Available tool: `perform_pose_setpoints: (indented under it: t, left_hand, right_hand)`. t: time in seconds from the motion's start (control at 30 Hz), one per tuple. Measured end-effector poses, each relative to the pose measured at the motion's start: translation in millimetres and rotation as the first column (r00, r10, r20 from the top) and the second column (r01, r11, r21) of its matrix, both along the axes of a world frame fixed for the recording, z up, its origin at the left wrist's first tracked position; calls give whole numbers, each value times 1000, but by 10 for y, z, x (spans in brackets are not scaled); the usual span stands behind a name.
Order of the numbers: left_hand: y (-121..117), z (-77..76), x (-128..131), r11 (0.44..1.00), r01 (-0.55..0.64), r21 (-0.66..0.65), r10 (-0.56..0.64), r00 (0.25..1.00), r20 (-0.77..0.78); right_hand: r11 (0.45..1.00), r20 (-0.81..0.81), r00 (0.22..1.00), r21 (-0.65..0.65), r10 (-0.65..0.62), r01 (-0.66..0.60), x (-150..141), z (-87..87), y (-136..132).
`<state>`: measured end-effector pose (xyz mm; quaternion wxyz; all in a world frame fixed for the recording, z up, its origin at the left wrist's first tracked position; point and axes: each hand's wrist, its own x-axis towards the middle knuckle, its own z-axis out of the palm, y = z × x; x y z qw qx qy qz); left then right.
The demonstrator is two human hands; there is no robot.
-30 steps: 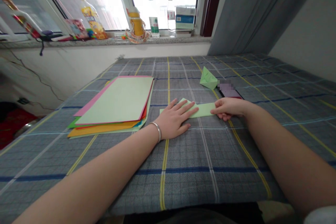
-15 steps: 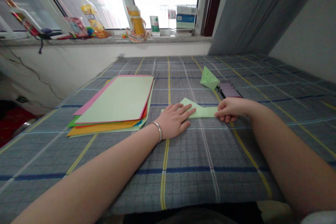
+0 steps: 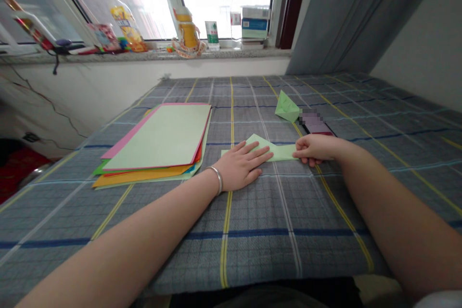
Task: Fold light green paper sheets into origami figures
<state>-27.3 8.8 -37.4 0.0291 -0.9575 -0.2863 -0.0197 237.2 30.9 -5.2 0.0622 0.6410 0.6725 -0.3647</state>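
Note:
A folded light-green sheet of paper (image 3: pixel 283 153) lies on the checked cloth, with a peaked upper edge and a narrow strip to the right. My left hand (image 3: pixel 241 163) rests flat on its left part, fingers spread, covering some of it. At the strip's right end my right hand (image 3: pixel 311 149) is closed, thumb and fingers pinching the paper. A silver bangle (image 3: pixel 217 180) circles my left wrist. Just beyond my right hand stands a folded green paper piece (image 3: pixel 287 107), touching or very near a phone (image 3: pixel 315 122) whose screen is blurred.
To the left lies a stack of coloured paper (image 3: pixel 159 139), light green on top. The grey checked cloth (image 3: pixel 260 260) covers the surface. Bottles, a yellow cup (image 3: pixel 186 29) and boxes (image 3: pixel 255 24) stand along the windowsill (image 3: pixel 151 57). A grey curtain (image 3: pixel 346 14) hangs at the right.
My right hand has shifted slightly left along the paper strip, still pinching it. My left hand stays flat on the paper, its fingers a little farther right.

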Motion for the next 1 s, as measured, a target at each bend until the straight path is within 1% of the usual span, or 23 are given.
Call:
perform_pose_setpoints:
  t: [0.13,0.27,0.33,0.4,0.47,0.67,1.0]
  left_hand:
    - [-7,-4,0,1000,5,8,-5,1000,25]
    - [-14,-7,2,998,-6,54,3,998,57]
    - [-13,-2,3,997,31,65,-34,998,58]
    - [-7,6,5,995,82,52,-84,995,44]
    - [1,13,7,995,102,21,-102,994,29]
    - [31,14,2,994,81,-77,-79,996,29]
    - [38,17,-5,991,73,-109,-69,997,43]
  right_hand:
    - [999,18,1000,31,21,-21,1,-31,0]
    - [998,46,998,57,34,-36,2,-57,9]
    - [998,54,998,55,33,-36,1,-61,12]
    - [998,63,998,53,30,-34,-3,-56,12]
    - [998,73,997,57,23,-27,-9,-45,6]
    - [998,69,998,66,13,-18,-29,-26,-11]
    - [994,103,993,91,56,-65,-8,-46,0]
